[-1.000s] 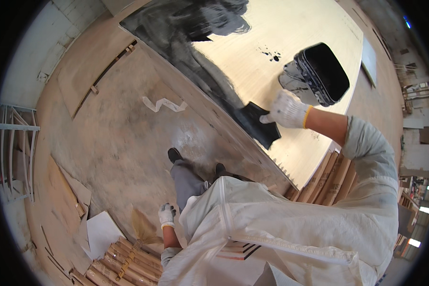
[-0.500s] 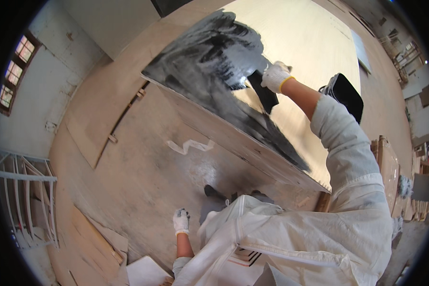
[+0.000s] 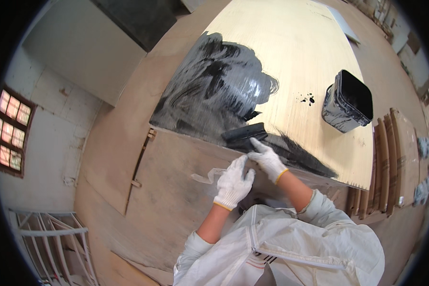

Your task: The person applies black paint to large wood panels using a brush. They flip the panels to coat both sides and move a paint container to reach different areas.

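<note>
A pale board lies raised in front of me, its near left part smeared with black paint. My right hand, in a white knit glove, is closed at the near edge on a wide, flat, black-coated tool. The tool rests on the paint; its handle is mostly hidden by the glove. My left hand, gloved the same way, is just left of the right one, thumb and fingers apart. Its fingertips come close to the right hand; I cannot tell if they touch.
A square black bucket with paint-streaked sides stands on the board at the right, beside black drips. Brown panels lean past the right corner. A metal rack stands at lower left, below a barred window.
My right hand has come back toward me with the black tool to the board's near edge. My left hand has risen from low beside me to next to it. The view has shifted.
</note>
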A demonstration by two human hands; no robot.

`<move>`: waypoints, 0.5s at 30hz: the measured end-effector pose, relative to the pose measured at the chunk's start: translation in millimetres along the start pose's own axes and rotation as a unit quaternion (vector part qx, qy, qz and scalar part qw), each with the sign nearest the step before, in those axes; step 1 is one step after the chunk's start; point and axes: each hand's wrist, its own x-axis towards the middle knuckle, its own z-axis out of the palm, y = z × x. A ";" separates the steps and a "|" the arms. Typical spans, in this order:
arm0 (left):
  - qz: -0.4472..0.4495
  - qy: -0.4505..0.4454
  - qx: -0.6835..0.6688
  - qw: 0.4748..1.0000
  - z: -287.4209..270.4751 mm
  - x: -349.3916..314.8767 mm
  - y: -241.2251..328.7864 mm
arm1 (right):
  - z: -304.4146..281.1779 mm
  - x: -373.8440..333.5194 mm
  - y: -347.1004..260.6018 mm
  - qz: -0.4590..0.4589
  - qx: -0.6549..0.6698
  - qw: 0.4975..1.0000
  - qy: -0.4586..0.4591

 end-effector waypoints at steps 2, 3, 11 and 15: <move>-0.029 -0.068 0.066 0.995 -12.2 32.1 3.8 | 29.8 9.9 -15.2 0.034 0.082 0.996 -0.009; -0.061 -0.111 0.099 0.987 -22.7 49.4 2.7 | 38.6 23.1 -10.8 0.034 0.118 0.992 -0.024; -0.154 -0.202 0.335 0.907 -67.5 138.9 -44.2 | 97.8 74.9 -40.8 0.026 0.297 0.938 -0.175; -0.090 -0.164 0.393 0.900 -115.6 176.6 -128.1 | 68.6 69.6 -54.6 0.063 0.315 0.908 -0.269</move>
